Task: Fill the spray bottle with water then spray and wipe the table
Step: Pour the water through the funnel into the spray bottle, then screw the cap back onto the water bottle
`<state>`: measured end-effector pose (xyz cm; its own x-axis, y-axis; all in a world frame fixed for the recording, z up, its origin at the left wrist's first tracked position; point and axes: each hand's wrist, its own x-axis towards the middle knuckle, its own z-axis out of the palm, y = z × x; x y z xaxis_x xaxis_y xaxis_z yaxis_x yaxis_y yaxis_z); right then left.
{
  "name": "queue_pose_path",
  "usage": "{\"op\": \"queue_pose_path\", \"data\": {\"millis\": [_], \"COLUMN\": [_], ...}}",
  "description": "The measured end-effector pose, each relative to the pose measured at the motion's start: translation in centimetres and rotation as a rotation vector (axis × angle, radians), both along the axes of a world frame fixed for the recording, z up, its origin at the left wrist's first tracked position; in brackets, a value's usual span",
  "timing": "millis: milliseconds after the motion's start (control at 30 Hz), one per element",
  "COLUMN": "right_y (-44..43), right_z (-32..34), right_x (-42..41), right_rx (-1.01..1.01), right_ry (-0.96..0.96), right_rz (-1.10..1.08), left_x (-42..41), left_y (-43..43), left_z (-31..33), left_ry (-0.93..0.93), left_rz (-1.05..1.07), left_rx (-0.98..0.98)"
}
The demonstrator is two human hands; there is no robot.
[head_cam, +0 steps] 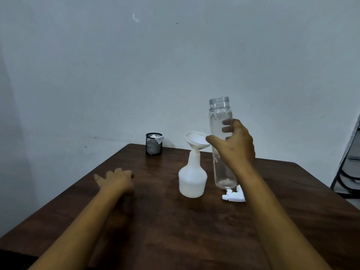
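Observation:
A white spray bottle body [192, 178] stands on the dark wooden table [175, 230] with a white funnel [195, 140] in its neck. Its white trigger head [234, 194] lies on the table to the right. My right hand [236, 147] grips a tall clear bottle [221, 114], upright and uncapped, just right of the funnel; the bottle looks nearly empty. My left hand [115, 179] rests flat on the table to the left of the spray bottle, fingers spread.
A black mesh cup [153, 144] with white paper in it stands at the table's far edge. A pale wall rises behind. Dark metal furniture [348, 168] is at the far right.

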<state>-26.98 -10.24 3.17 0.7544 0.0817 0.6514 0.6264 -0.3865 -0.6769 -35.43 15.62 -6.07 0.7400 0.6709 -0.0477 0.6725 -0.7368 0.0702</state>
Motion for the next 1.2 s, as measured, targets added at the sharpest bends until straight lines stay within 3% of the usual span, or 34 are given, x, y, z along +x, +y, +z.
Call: {"op": "queue_pose_path", "data": {"millis": [100,167,333,467,567,633,733,800,933,1033,1100,1200], "right_y": [0.8,1.3,2.6,2.9,2.8,2.6,2.2,2.0,1.4,1.5,1.7,2.0], "right_z": [-1.2,-2.3,-6.3,-8.9,-9.8,-10.1,-10.5,-10.7,-11.0,-11.3,-11.7,-12.3], "right_x": [-1.7,-2.4,-2.7,-2.6,-2.2,-2.0,-1.7,-1.6,-1.3,-1.1,-1.0,-1.1], "right_rx": [0.143,0.163,0.122,0.056,0.058,0.062,0.104,0.116,0.093,0.099,0.101,0.106], "right_ry": [0.054,0.075,0.092,0.096,0.123,0.132,0.130,0.136,0.170,0.189,0.200,0.217], "right_rz": [0.171,0.246,0.386,0.380,0.388,0.406,0.412,0.412,0.464,0.481,0.497,0.523], "left_x": [-1.3,-1.9,-2.6,-1.9,-1.3,-0.7,0.1,0.2,0.8,0.9,1.0,0.9], "left_y": [1.5,2.4,0.6,-2.7,-5.9,-7.1,-7.3,-7.4,-7.3,-7.4,-7.7,-8.5], "left_z": [-1.3,-2.0,-1.3,1.4,4.3,5.1,4.1,2.7,-1.2,-3.1,-3.8,-2.1], "left_ry": [0.060,-0.008,-0.248,-0.851,-1.127,-1.189,-1.110,-0.978,-0.645,-0.526,-0.657,-1.112], "left_rz": [0.088,0.092,-0.007,-0.163,-0.285,-0.322,-0.227,-0.196,-0.203,-0.200,-0.217,-0.193], "left_rx": [-0.091,-0.184,-0.164,-0.694,-1.050,-1.003,-0.550,-0.353,-0.308,-0.313,-0.351,-0.608]}}
